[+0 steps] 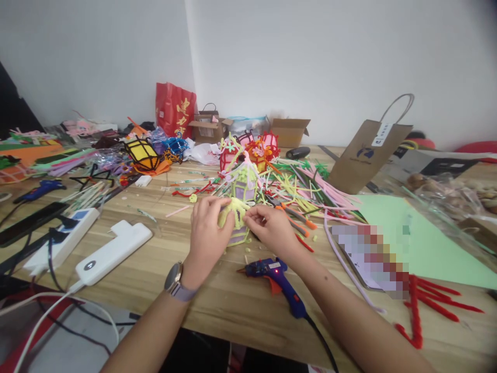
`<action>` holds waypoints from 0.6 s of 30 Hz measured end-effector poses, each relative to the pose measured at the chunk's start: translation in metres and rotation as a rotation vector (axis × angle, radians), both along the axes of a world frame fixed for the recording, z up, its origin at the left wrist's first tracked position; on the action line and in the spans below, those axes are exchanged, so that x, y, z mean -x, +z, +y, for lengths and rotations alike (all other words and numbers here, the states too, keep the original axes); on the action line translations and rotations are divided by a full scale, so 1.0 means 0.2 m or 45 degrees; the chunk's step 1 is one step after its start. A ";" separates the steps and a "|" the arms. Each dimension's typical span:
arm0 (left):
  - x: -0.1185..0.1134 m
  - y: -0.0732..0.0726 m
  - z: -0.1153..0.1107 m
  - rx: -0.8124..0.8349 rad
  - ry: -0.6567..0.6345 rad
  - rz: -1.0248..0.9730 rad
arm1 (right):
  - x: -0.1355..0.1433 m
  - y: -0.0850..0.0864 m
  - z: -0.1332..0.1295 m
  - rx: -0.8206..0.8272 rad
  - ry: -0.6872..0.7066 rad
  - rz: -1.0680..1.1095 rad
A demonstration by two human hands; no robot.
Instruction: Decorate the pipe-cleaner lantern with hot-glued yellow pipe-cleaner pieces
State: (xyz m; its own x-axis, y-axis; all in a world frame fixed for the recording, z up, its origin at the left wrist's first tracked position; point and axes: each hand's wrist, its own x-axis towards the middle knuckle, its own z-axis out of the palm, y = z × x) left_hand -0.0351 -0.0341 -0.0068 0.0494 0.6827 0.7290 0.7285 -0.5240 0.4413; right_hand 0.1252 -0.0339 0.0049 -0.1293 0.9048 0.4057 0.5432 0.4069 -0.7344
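Observation:
A small lantern [237, 238] with a yellow-green fuzzy top and a lilac body stands on the wooden table, made of what look like pipe cleaners. My left hand [212, 225] wraps around its left side, thumb toward me. At the lantern's upper right, the fingertips of my right hand [269, 228] are pinched together, and whatever is between them is too small to make out. Just behind stands a similar lantern [244, 181] with pink strips on its roof. A blue glue gun [277, 268] with a lit red light lies nearer me, below my right hand.
Loose pipe cleaners [298, 189] and orange-handled tools [301, 220] lie right of the lanterns. A phone [349, 254], partly blurred, rests beside green paper [423, 238]. Leftward are a power strip [64, 238], a white adapter [114, 251] and another glue gun [41, 190]. A paper bag [365, 155] stands behind.

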 end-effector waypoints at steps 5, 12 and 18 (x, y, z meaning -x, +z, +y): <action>-0.01 -0.04 -0.01 0.019 -0.025 0.013 | 0.00 -0.02 0.01 0.011 -0.020 -0.036; -0.01 -0.07 0.01 0.016 -0.062 -0.085 | 0.01 -0.01 0.00 0.040 -0.041 -0.065; 0.00 -0.08 0.02 0.005 -0.096 -0.118 | -0.01 0.03 -0.02 0.046 -0.043 -0.059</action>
